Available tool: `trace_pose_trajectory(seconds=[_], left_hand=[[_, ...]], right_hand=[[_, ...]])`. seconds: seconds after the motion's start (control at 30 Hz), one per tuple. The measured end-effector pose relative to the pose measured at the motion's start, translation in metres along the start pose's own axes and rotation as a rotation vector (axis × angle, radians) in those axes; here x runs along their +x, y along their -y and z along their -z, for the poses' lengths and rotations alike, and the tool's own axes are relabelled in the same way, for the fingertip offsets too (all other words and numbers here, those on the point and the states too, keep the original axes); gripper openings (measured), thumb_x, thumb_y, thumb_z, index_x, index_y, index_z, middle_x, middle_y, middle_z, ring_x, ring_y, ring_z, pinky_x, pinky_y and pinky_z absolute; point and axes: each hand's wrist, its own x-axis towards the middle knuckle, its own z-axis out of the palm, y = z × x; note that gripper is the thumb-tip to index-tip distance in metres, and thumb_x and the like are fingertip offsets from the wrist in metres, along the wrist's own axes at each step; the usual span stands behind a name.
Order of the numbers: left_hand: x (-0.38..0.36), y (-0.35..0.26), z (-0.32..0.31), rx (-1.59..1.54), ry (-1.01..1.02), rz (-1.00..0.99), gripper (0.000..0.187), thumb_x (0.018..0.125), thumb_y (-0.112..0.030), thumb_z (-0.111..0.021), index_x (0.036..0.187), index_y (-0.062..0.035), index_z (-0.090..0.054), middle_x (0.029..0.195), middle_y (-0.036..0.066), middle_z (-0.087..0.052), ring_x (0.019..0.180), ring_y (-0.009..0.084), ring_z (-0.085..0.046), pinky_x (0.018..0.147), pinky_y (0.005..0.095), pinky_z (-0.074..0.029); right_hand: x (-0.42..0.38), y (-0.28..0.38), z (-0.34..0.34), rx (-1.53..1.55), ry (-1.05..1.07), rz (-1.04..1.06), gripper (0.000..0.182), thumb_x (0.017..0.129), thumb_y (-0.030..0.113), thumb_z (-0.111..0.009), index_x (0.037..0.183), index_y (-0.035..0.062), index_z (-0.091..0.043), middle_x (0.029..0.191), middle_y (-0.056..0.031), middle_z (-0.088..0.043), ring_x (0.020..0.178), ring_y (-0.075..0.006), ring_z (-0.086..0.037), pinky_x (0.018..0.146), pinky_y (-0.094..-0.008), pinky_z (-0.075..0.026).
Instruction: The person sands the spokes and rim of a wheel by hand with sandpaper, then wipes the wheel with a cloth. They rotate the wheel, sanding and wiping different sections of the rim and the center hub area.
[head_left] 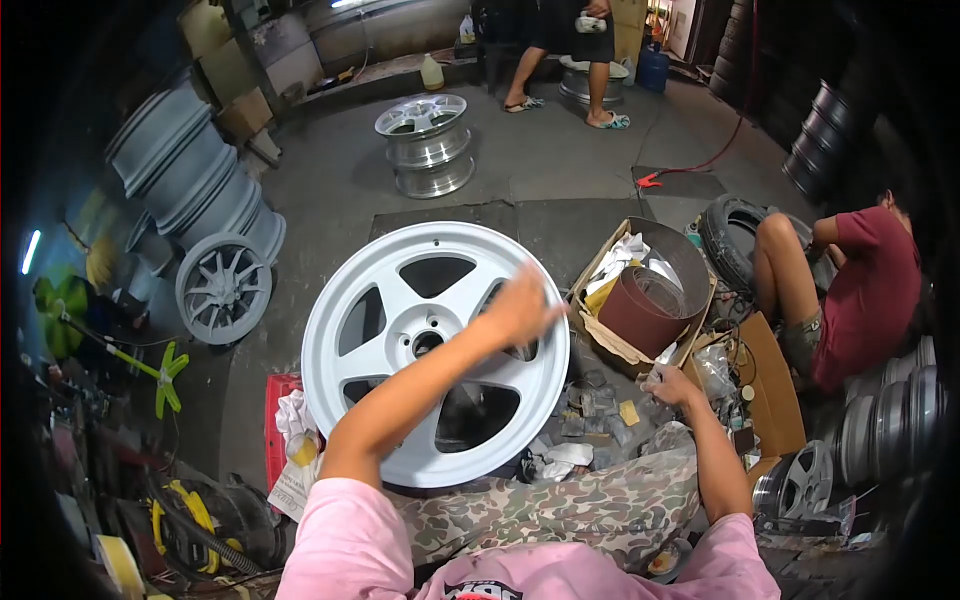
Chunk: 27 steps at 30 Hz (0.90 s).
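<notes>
A large white five-spoke wheel rim (400, 259) lies face up before me. My left hand (522, 308) is over its right spokes, smeared by motion, so its fingers and anything in them cannot be made out. At the near edge of a cardboard box (640, 368), my right hand (668, 385) has its fingers pinched together near a small pale bit; what they hold is too small to name. Inside the box are a roll of dark red sandpaper (637, 312) and crumpled paper.
Worn grey pads (605, 405) lie right of the rim. A seated person (870, 280) is beside a tyre (735, 235) at right; another person's legs (598, 85) are at the back. Stacked rims (180, 160) stand left, two more (430, 150) ahead. A red hose (715, 155) crosses the floor.
</notes>
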Motion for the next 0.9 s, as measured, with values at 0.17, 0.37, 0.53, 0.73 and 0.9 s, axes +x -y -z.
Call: trace_pose_trajectory(seconds=[0.17,0.37,0.53,0.73,0.9], left_hand=[[-0.093,-0.018,0.076,-0.578,0.333,-0.237,0.034,0.102,-0.034,-0.064,0.111,-0.004,-0.076,0.106,0.013,-0.077,0.095,0.0216,-0.073,0.087,0.0331,-0.054],[-0.21,0.13,0.108,-0.107,-0.821,0.426,0.025,0.096,-0.024,-0.066,0.098,-0.0007,-0.074,0.096,0.02,-0.072,0.092,0.0382,-0.069,0.082,0.0437,-0.053],[-0.311,0.22,0.031,0.062,-0.714,0.842,0.041,0.093,-0.035,-0.07,0.112,0.0018,-0.066,0.1,0.025,-0.07,0.097,0.0441,-0.067,0.087,0.0488,-0.052],[-0.328,0.247,-0.057,-0.383,-0.705,0.886,0.05,0.092,-0.032,-0.068,0.119,0.01,-0.063,0.108,0.031,-0.07,0.105,0.0466,-0.067,0.094,0.051,-0.05],[-0.299,0.213,-0.029,-0.219,-0.837,0.924,0.045,0.092,-0.032,-0.067,0.109,0.0099,-0.066,0.105,0.033,-0.069,0.104,0.0496,-0.065,0.093,0.053,-0.05]], right_hand=[[0.0,0.03,0.0,-0.037,-0.129,0.103,0.035,0.083,0.022,-0.078,0.1,-0.0008,-0.058,0.086,-0.0157,-0.066,0.081,-0.0263,-0.063,0.078,-0.0397,-0.051],[-0.013,0.188,0.001,0.362,-0.404,0.452,0.017,0.092,0.01,-0.069,0.098,0.0039,-0.054,0.079,-0.0052,-0.06,0.07,-0.0107,-0.054,0.064,-0.0293,-0.047],[-0.033,0.308,-0.046,0.249,-0.132,0.54,0.027,0.085,0.014,-0.075,0.102,0.0059,-0.055,0.085,-0.0107,-0.061,0.079,-0.0167,-0.06,0.072,-0.0343,-0.049],[-0.022,0.32,-0.109,-0.002,-0.132,0.486,0.036,0.078,0.012,-0.076,0.103,0.0055,-0.051,0.105,-0.0204,-0.054,0.099,-0.0416,-0.057,0.087,-0.0475,-0.046],[-0.015,0.305,-0.123,-0.072,-0.415,0.582,0.043,0.076,0.006,-0.075,0.108,0.0066,-0.047,0.105,-0.0213,-0.048,0.093,-0.0475,-0.056,0.081,-0.0547,-0.046]])
